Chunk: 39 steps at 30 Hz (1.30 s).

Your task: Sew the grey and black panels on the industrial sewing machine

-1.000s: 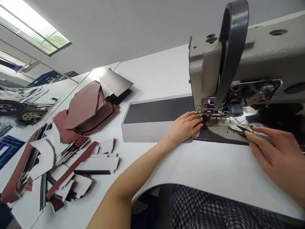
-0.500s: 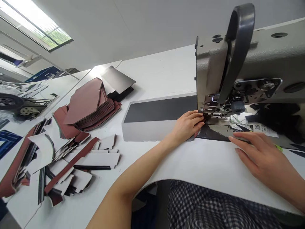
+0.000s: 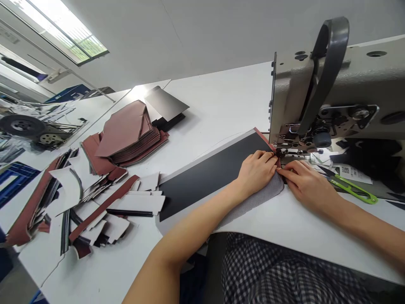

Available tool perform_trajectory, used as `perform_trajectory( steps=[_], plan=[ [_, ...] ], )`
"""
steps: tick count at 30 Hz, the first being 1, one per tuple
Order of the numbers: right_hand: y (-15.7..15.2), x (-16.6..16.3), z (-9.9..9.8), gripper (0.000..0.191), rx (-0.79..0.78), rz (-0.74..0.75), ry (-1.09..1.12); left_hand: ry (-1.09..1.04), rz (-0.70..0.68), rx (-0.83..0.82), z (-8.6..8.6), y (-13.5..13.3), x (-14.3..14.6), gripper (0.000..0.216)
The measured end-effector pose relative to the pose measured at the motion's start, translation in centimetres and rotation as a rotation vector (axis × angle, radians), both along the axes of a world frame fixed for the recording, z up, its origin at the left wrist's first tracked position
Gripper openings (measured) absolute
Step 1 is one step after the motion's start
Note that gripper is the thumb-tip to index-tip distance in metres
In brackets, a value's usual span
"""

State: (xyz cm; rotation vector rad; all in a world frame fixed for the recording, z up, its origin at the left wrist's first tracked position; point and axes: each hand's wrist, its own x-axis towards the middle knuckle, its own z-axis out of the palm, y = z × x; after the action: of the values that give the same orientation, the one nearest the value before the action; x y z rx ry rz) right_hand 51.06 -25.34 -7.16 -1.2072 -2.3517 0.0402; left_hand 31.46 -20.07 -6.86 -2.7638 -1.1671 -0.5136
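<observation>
A flat dark grey panel with a lighter grey border (image 3: 202, 173) lies slanted on the table, its right end at the sewing machine (image 3: 294, 93). A narrow reddish strip (image 3: 262, 138) runs along that end, and a grey mesh-like layer (image 3: 256, 200) shows beneath the lower side. My left hand (image 3: 257, 171) bears on the panel with fingers bent together over its right edge, close to the presser foot (image 3: 280, 153). Thumb and index finger of my right hand (image 3: 303, 181) pinch the reddish edge just below the foot. The fingertips partly hide the edge there.
Green thread snips (image 3: 352, 189) lie right of my right hand, near dark material (image 3: 370, 162) under the machine arm. To the left are a stack of reddish-brown pieces (image 3: 126, 131), a grey sheet (image 3: 167, 103) and scattered white-backed offcuts (image 3: 136, 202).
The panel has turned, its right end now angled up and showing the reddish strip. My right hand has moved left from beside the snips to the panel's edge. The view has shifted slightly.
</observation>
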Motion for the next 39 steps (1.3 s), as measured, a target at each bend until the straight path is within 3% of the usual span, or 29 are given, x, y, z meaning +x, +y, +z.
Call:
perform_trajectory(
  steps=[14,18,22,27,34,39],
  plan=[
    [0.4,0.3,-0.5,0.033,0.001,-0.024,0.102,-0.115,-0.083,-0.061,-0.8,1.4,-1.0,0.029],
    [0.4,0.7,0.0,0.030,-0.136,-0.102,0.239,-0.071,-0.219,-0.091,-0.3,2.0,-1.2,0.030],
    [0.3,0.9,0.6,0.024,-0.210,-0.164,0.301,-0.135,-0.338,-0.157,0.1,0.8,-1.6,0.030],
    [0.3,1.0,0.4,0.029,-0.223,-0.110,0.267,-0.222,-0.332,-0.208,0.2,-1.0,-2.0,0.028],
    [0.5,1.6,-0.1,0.032,-0.236,-0.021,0.243,-0.250,-0.406,-0.177,0.1,-1.4,-2.2,0.023],
    [0.7,2.0,-0.2,0.035,-0.188,0.104,0.186,-0.257,-0.263,-0.158,-0.1,-1.6,-2.2,0.026]
  ],
)
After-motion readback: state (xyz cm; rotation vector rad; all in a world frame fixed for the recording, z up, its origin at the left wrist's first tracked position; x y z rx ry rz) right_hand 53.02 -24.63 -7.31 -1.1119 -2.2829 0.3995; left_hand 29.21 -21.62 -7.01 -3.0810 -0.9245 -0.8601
